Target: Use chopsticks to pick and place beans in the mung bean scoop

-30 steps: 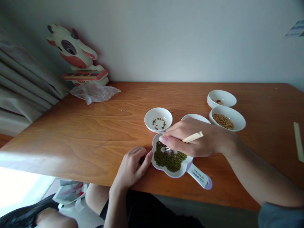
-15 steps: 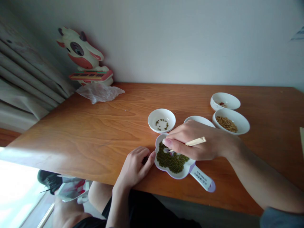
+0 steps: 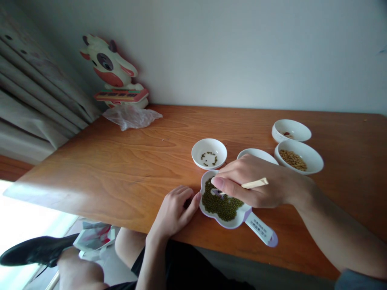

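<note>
A flower-shaped white dish with a lilac rim and handle lies near the table's front edge, holding many mung beans. My left hand rests on the table with curled fingers, its thumb tip against the dish's left rim. Over the dish, my right hand is closed around pale wooden chopsticks; their lower ends point down among the beans and are mostly hidden by the thumb and fingers. Just behind the dish stands a small white bowl with scattered mung beans.
A white bowl is partly covered by my right hand. To its right are a bowl of tan beans or nuts and another bowl with a few brownish bits. A plastic bag and cow toy keyboard sit back left.
The view has shifted slightly, so the tabletop things appear a little further right. My right hand stays over the dish with the chopsticks. At lower left, a black shoe has swung out further left.
</note>
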